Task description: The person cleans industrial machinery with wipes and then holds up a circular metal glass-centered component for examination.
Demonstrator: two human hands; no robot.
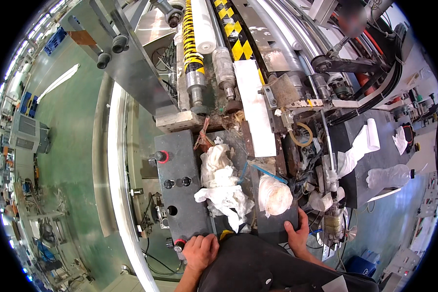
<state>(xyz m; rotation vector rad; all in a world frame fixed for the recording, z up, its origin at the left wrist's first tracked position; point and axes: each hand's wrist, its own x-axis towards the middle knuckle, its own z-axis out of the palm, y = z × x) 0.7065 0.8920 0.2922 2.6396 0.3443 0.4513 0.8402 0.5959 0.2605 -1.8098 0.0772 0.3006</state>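
Close to my body, my left hand (202, 250) is closed with curled fingers at the near edge of a dark grey machine panel (176, 151). A red-ringed black knob (179, 245) sits just left of it. What lies under those fingers, if anything, is hidden. My right hand (299, 231) rests against the near right corner of a second dark grey panel (272, 228), thumb on top and fingers stretched along its side. On this panel stands a roundish white wrapped bundle (275, 195). Crumpled white cloths or paper (225, 187) are heaped between the two panels.
Ahead are rollers with yellow-black stripes (193, 53), a white roll (203, 29) and a long white strip (258, 112). A clear plastic bottle (389, 176) lies on a dark surface at right, near a small white roll (371, 135). Green floor (78, 121) stretches left.
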